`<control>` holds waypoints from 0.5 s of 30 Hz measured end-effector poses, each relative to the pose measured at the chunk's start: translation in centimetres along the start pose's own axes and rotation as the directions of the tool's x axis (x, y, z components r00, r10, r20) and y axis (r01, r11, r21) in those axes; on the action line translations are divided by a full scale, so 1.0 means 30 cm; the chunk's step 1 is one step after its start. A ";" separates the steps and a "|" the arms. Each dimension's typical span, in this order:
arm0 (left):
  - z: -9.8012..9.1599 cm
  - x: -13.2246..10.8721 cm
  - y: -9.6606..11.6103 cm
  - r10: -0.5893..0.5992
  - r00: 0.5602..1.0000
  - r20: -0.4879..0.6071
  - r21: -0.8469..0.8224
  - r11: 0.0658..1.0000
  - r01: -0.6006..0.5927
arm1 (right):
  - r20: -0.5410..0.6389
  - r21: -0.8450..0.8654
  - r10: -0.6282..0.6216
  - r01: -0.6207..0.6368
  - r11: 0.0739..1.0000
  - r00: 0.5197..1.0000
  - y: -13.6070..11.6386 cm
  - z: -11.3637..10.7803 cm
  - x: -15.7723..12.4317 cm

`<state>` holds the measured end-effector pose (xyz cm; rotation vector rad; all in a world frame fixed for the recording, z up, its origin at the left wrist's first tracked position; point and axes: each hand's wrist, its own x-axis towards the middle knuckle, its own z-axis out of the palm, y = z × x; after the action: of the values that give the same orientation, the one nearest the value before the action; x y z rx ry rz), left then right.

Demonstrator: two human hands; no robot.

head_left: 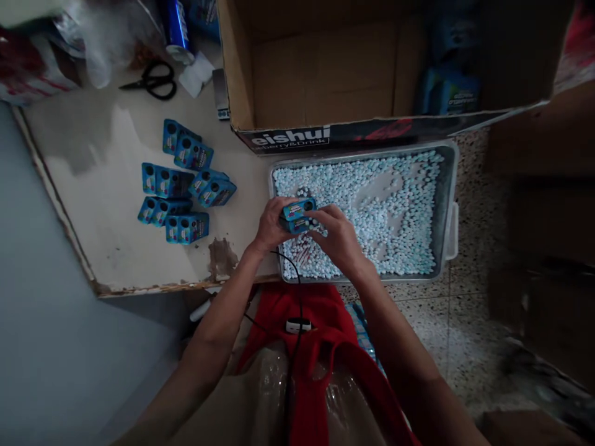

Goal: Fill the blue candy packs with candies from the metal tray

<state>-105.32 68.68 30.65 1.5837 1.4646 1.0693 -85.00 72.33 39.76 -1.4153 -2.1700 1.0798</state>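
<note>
My left hand (271, 224) is closed around two small blue printed boxes (297, 209), held side by side over the left end of a metal tray (447, 186). A dark round spot shows on the top face of the nearer-to-box one. My right hand (341, 238) has its bent thumb and index finger at the right side of these boxes; what lies between the fingertips, if anything, is too small to make out. Spread in the tray are many small white and pale-blue pellets (334, 186), with thin patches in places.
Several similar blue boxes (188, 229) stand grouped on the table (125, 248) to the left. Black scissors (155, 80) and a blue can (179, 31) lie behind them. Beyond the tray stands a large open carton (325, 74) with more blue packs. A black cable (300, 291) hangs before me.
</note>
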 end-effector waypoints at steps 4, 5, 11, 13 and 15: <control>0.006 0.020 0.016 -0.016 1.000 0.004 0.034 0.999 0.016 | -0.055 0.083 0.071 -0.067 0.994 0.996 -0.005 0.010 -0.009; 0.010 0.024 0.015 -0.013 1.000 0.013 0.034 0.999 0.013 | -0.085 0.149 0.122 -0.108 0.983 0.989 0.002 0.008 -0.014; 0.087 0.018 -0.005 -0.083 0.991 -0.108 -0.246 0.968 0.054 | -0.308 0.464 0.556 -0.389 0.796 0.772 0.144 -0.031 -0.103; 0.111 0.006 0.011 -0.087 0.996 -0.031 -0.334 0.940 0.072 | -0.361 0.263 0.501 -0.430 0.864 0.786 0.207 -0.051 -0.161; 0.108 -0.010 0.036 -0.098 0.993 0.066 -0.377 0.919 0.116 | -0.360 0.115 0.441 -0.430 0.896 0.822 0.265 -0.071 -0.216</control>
<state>-101.91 68.38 30.31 1.2306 1.2080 1.1635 -75.72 69.21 36.04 -1.9818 -1.5902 0.8698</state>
